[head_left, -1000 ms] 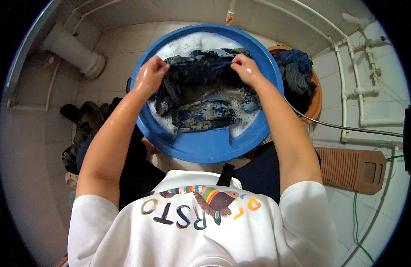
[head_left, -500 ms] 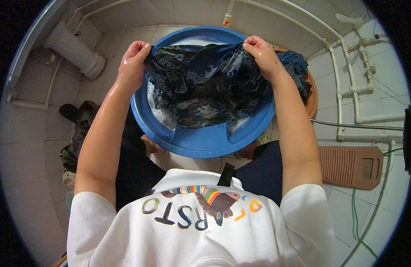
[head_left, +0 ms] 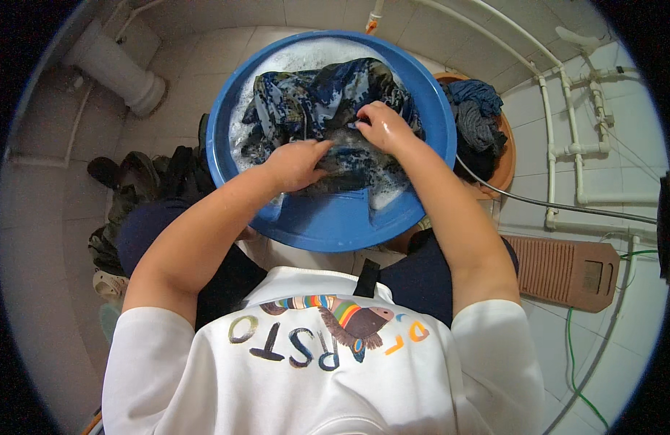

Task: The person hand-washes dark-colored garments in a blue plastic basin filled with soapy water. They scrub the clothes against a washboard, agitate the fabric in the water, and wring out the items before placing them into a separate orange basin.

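A wet blue-and-black camouflage garment [head_left: 306, 101] lies bunched in soapy water in a round blue basin [head_left: 320, 228]. My left hand [head_left: 297, 164] is over the garment's near part, thumb apart from the fingers, and grips nothing that I can see. Further right, my right hand [head_left: 385, 129] has its fingers curled together at a fold in the middle of the cloth, pinching it. Its fingertips are partly hidden. White suds [head_left: 327, 48] show along the far and left sides of the basin.
Behind the basin on the right stands an orange-brown tub [head_left: 503, 170] of dark clothes [head_left: 474, 123]. A brown washboard [head_left: 563, 272] lies on the tiled floor at right, near a grey hose [head_left: 567, 212]. Dark clothing [head_left: 135, 181] is heaped at left. White pipes [head_left: 549, 130] run along the wall.
The garment was stretched between both hands above the basin; now it lies bunched in the suds. Both hands have come down and inward, and the left has let go of its corner.
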Action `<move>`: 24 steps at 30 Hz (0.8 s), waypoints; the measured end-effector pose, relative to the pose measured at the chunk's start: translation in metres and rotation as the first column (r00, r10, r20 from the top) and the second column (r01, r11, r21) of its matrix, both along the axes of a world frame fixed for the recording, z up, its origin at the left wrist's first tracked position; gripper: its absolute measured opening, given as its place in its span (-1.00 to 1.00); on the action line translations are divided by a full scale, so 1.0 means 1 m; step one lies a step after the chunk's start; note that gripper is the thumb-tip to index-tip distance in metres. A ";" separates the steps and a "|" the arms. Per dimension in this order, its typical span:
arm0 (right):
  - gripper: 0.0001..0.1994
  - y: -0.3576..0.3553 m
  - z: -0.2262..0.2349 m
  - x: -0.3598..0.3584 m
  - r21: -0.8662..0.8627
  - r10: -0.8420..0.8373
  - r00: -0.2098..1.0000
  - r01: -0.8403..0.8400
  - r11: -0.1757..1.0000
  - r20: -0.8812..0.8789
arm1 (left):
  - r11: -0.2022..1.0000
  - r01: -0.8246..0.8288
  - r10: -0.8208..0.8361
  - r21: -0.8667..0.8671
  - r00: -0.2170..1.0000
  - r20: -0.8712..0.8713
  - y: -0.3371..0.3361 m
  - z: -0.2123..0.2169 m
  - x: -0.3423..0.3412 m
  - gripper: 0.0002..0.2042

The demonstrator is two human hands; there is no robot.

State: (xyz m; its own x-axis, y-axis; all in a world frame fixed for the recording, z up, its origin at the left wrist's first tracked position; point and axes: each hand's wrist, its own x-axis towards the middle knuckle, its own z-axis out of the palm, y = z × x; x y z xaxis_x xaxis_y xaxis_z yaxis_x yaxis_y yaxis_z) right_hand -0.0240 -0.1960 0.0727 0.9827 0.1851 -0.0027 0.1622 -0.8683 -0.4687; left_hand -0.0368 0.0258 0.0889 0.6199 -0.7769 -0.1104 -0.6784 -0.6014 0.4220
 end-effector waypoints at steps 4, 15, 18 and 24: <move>-0.65 0.001 -0.020 -0.007 -0.324 0.011 0.978 0.058 0.944 0.208 | 0.963 0.166 -0.151 0.212 0.985 -0.086 0.016 0.005 0.018 -0.62; -0.73 -0.002 0.002 0.027 0.440 -0.253 0.967 0.231 0.868 -0.007 | 0.845 -0.175 0.071 0.506 0.973 0.219 0.060 -0.002 0.054 -0.82; -0.70 0.015 0.023 0.028 0.653 -0.219 0.973 0.210 0.728 -0.068 | 0.900 -0.298 0.250 0.319 0.951 0.183 0.034 0.004 0.049 -0.82; -0.84 0.048 0.092 0.003 0.861 0.004 0.956 0.264 0.435 -0.295 | 0.864 -0.491 0.498 -0.111 0.866 0.040 0.008 -0.003 0.032 -0.60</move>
State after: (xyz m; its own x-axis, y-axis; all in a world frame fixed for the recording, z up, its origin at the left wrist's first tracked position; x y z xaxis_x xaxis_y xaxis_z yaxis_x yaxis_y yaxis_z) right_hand -0.0212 -0.1476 0.1650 0.9876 0.0866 -0.1313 -0.1355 0.0452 -0.9897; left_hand -0.0044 0.0342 0.0862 0.9286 -0.3711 0.0017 -0.3304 -0.8248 0.4589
